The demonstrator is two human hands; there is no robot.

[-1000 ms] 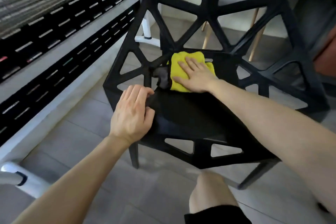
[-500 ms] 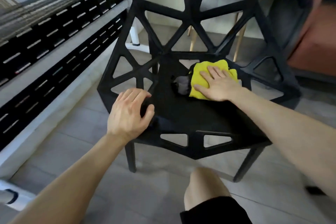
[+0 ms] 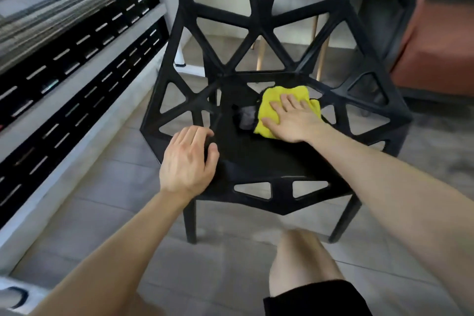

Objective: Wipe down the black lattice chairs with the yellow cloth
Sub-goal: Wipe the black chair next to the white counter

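Note:
A black lattice chair [image 3: 259, 161] faces me in the middle of the view, with triangular cut-outs in its back and arms. The yellow cloth [image 3: 269, 108] lies on the rear right of the seat, and a grey patch of it shows at its left edge. My right hand [image 3: 295, 120] presses flat on the cloth with the fingers spread. My left hand [image 3: 188, 161] grips the front left edge of the seat, thumb on top.
A white unit with black slotted panels [image 3: 64, 90] runs along the left. A second black chair [image 3: 384, 7] and an orange seat [image 3: 441, 46] stand at the right. Wooden legs [image 3: 260, 55] show behind the chair back. My bare knee [image 3: 302, 261] is below the seat.
My right hand and the yellow cloth have slid from the left of the seat's rear toward the right. My left hand has kept its hold on the seat edge.

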